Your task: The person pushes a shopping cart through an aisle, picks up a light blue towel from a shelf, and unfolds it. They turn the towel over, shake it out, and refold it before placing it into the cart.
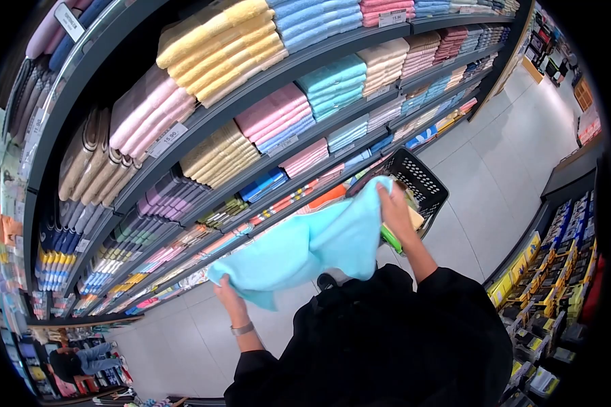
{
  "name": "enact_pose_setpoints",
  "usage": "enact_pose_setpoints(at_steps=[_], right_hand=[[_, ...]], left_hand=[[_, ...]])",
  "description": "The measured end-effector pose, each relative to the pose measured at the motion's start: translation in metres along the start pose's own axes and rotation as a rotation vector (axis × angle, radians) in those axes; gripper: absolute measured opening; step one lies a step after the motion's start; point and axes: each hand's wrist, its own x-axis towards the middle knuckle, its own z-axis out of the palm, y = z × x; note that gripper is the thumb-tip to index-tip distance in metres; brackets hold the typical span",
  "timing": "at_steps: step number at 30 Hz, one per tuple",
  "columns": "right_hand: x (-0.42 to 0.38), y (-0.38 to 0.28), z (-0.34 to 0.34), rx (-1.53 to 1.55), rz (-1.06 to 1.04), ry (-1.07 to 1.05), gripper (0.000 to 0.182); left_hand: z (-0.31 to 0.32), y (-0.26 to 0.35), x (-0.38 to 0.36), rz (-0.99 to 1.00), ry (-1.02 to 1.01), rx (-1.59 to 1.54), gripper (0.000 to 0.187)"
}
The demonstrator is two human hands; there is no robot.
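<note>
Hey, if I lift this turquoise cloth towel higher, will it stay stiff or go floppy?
The turquoise cloth towel will likely be floppy: it sags in folds between the left hand and right hand. It's probably light for its spread, since it looks thin. A free corner dangles, so that edge may swing.

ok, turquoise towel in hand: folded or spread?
Spread: the towel stretches from left hand to right hand, creased mid-span. Cannot tell whether it's doubled over.

Both arms reaching forward, left hand low, right hand raised, fingers curled (grip-like).
</note>
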Motion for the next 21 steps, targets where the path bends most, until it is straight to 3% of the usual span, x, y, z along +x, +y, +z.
enact_pose_setpoints(at_steps=[5, 6, 9, 12, 18, 21], right_hand=[[0.02, -0.009, -0.034, 0.008, 0.011, 0.161, 0.022], [0.022, -0.011, -0.036, -0.047, -0.098, 0.215, 0.022], [0.021, -0.021, -0.046, -0.095, -0.052, 0.181, 0.022], [0.027, -0.021, -0.055, -0.24, -0.199, 0.234, 0.02], [0.031, -0.031, -0.052, -0.294, -0.304, 0.255, 0.018], [0.03, -0.034, -0.047, -0.296, -0.341, 0.216, 0.018]], left_hand=[[-0.043, 0.015, 0.023, 0.238, 0.061, 0.27, 0.029], [-0.047, 0.017, 0.025, 0.264, 0.08, 0.294, 0.029], [-0.061, 0.021, 0.033, 0.314, 0.11, 0.415, 0.03], [-0.082, 0.022, 0.047, 0.36, 0.102, 0.547, 0.031], [-0.085, 0.041, 0.049, 0.534, 0.195, 0.647, 0.033], [-0.099, 0.04, 0.058, 0.516, 0.231, 0.55, 0.035]])
